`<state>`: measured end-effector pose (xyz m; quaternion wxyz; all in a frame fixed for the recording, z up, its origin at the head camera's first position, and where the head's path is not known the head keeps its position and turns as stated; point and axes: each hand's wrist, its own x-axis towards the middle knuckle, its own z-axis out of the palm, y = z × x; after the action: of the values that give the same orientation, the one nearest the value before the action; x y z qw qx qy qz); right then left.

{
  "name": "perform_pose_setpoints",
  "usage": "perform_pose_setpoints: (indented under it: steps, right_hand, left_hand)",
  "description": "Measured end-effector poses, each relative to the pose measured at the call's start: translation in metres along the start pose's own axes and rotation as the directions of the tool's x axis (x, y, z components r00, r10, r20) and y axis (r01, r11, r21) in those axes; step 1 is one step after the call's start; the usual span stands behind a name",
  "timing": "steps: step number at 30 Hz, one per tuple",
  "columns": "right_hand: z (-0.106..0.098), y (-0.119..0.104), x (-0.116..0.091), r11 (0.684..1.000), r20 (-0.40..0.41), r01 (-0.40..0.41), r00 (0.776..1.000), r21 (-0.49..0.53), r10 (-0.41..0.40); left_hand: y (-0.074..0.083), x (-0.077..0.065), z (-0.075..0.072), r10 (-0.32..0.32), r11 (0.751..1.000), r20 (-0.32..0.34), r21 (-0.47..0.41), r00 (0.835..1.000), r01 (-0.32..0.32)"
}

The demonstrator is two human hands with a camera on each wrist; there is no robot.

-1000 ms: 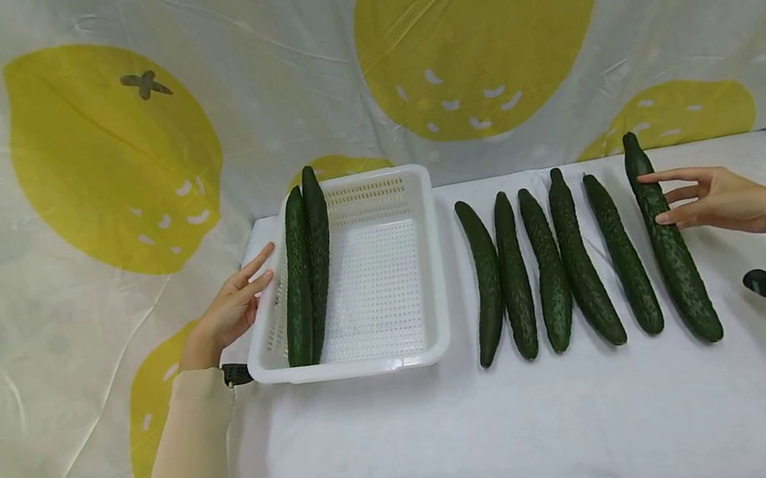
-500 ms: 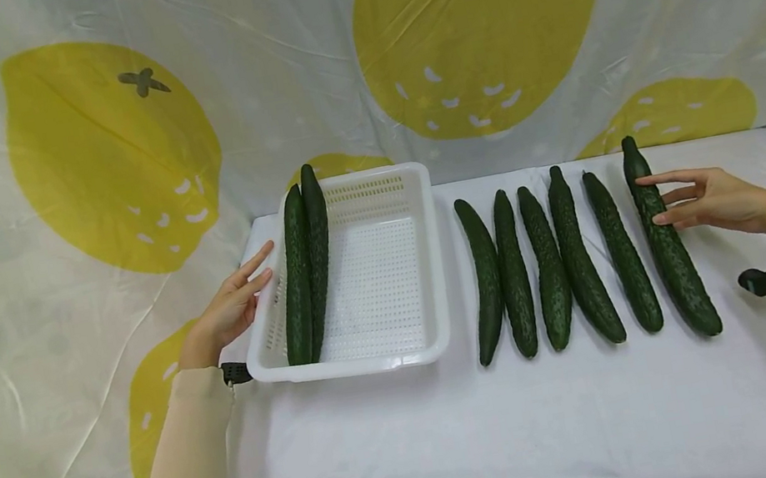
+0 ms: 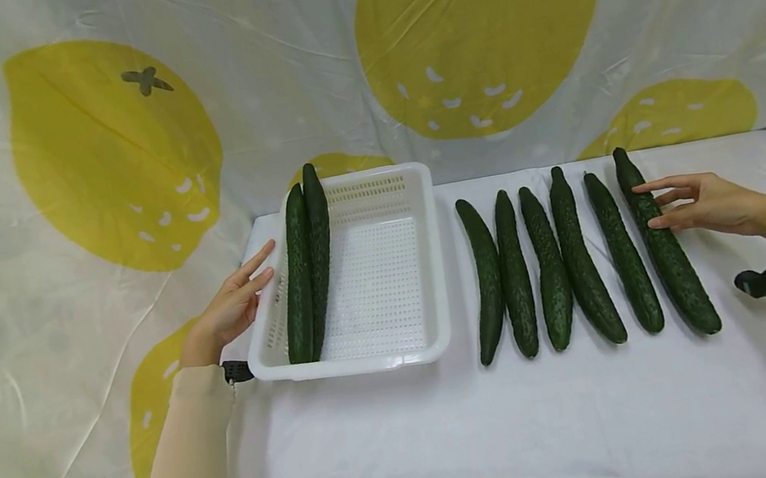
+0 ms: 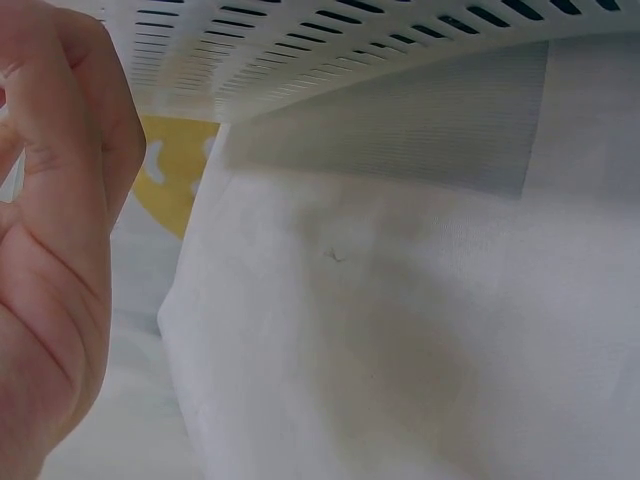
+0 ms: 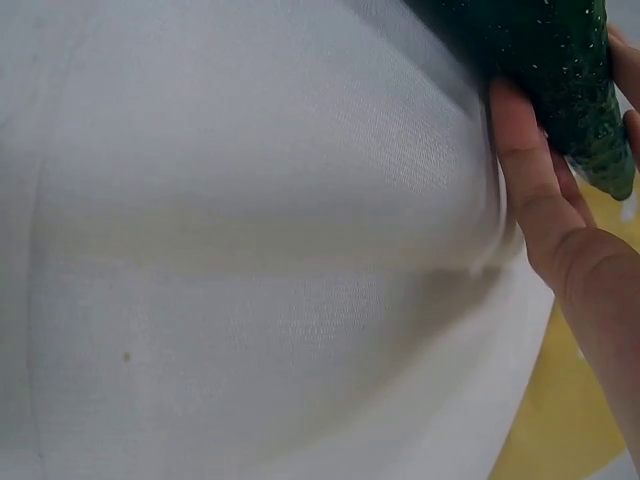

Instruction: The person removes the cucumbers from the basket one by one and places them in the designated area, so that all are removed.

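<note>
My right hand (image 3: 708, 206) holds the rightmost cucumber (image 3: 677, 266) near its upper half. In the right wrist view the thumb (image 5: 530, 170) lies along one side of this cucumber (image 5: 545, 60), and fingers show on the other side. Its lower end is close to the white cloth. At the left, my left hand (image 3: 231, 311) rests against the side of a white plastic basket (image 3: 433, 264), with extended fingers touching the rim. Two cucumbers (image 3: 306, 277) lean side by side along the basket's left wall, their tops rising past the far rim.
Several more cucumbers (image 3: 551, 270) lie in a row on the white cloth (image 3: 522, 435) between the basket and my right hand. Behind the table hangs a white sheet (image 3: 292, 60) printed with yellow lemons.
The upper end of the rightmost cucumber has shifted a little left and nearer, and my right hand moved left with it. The left hand and basket stay in place.
</note>
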<state>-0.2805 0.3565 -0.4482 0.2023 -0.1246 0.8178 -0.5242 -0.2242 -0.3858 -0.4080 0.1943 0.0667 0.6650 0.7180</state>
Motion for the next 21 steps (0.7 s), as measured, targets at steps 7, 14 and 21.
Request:
perform_pose_setpoints:
  steps: [7, 14, 21]
  right_hand:
    - [0.0016, -0.0010, 0.0009, 1.000, -0.005, 0.006, 1.000, -0.026, -0.006]
    - [0.0045, -0.0034, 0.0039, 0.996, -0.012, -0.019, 1.000, -0.092, 0.018]
    - [0.0078, -0.0033, 0.0030, 0.994, -0.036, -0.035, 0.999, -0.105, 0.031]
  left_hand:
    - [-0.0003, -0.0006, 0.0006, -0.001, 1.000, 0.011, -0.007, 1.000, 0.001]
    - [0.0003, -0.0005, 0.0011, -0.019, 1.000, -0.010, 0.009, 1.000, 0.019]
    - [-0.0005, 0.0006, 0.0006, -0.011, 1.000, -0.008, 0.013, 1.000, 0.011]
